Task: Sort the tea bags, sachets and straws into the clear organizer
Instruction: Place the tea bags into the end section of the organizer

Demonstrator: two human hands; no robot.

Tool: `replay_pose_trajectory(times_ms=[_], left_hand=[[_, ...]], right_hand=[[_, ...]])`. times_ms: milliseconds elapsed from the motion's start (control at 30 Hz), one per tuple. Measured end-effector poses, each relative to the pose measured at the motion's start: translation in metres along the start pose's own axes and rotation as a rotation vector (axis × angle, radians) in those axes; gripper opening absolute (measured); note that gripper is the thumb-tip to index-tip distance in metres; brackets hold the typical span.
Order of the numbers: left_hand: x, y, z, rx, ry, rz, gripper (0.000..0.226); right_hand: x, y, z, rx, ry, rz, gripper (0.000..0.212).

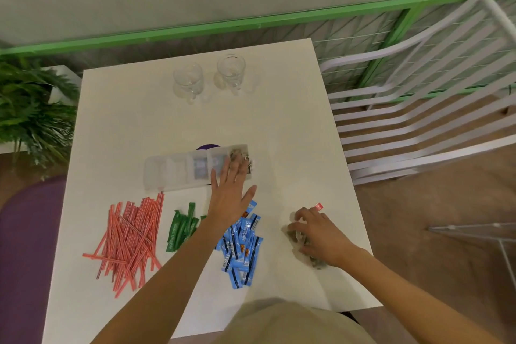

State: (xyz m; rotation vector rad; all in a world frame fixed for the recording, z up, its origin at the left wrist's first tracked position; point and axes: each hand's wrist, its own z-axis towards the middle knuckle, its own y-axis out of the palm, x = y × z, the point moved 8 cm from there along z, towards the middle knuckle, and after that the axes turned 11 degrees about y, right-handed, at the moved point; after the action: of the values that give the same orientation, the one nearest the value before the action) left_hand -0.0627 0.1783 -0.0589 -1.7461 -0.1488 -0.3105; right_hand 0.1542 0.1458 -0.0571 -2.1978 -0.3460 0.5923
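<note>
reaching left hand (230,198) flat-open over organizer (167,173) right end; right hand (321,234) clutching tea bags (297,236).

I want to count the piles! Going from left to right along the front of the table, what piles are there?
Red straws → green sachets → blue sachets → tea bags, under the right hand.

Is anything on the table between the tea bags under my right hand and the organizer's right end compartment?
Nothing on the table does. Only your left hand lies over that end of the organizer, above the compartment.
</note>
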Motion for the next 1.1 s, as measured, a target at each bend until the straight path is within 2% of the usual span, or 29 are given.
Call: replay_pose_trajectory(times_ms=[233, 300, 367, 533, 667, 833, 900, 1000, 1100], left_hand=[[0.035, -0.03, -0.021, 0.286, 0.131, -0.28, 0.05], [0.036, -0.017, -0.031, 0.238, 0.033, -0.538, 0.038], [0.038, 0.004, -0.043, 0.144, -0.101, -0.778, 0.031], [0.056, 0.027, -0.057, -0.002, -0.232, -1.019, 0.036], [0.067, 0.025, -0.051, -0.04, -0.213, -1.091, 0.048], [0.06, -0.002, -0.046, 0.107, -0.247, -1.144, 0.025], [0.057, -0.011, -0.048, 0.129, -0.254, -1.172, 0.024], [0.049, -0.026, -0.048, 0.148, -0.23, -1.139, 0.024], [0.032, -0.037, -0.047, 0.188, -0.249, -1.096, 0.022]], right_hand=[[-0.004, 0.002, 0.008, 0.015, 0.005, -0.088, 0.023], [-0.003, -0.001, 0.013, 0.037, 0.018, -0.063, 0.018], [0.002, -0.005, 0.018, 0.053, 0.083, 0.077, 0.016], [0.011, -0.031, 0.022, 0.115, 0.242, 0.619, 0.009], [-0.001, -0.056, 0.019, 0.171, 0.218, 0.805, 0.01], [-0.021, -0.068, 0.016, 0.154, 0.139, 0.883, 0.007], [-0.027, -0.071, 0.014, 0.16, 0.104, 0.888, 0.008], [-0.028, -0.074, 0.01, 0.176, 0.086, 0.93, 0.02], [-0.024, -0.063, 0.007, 0.125, 0.069, 0.823, 0.036]])
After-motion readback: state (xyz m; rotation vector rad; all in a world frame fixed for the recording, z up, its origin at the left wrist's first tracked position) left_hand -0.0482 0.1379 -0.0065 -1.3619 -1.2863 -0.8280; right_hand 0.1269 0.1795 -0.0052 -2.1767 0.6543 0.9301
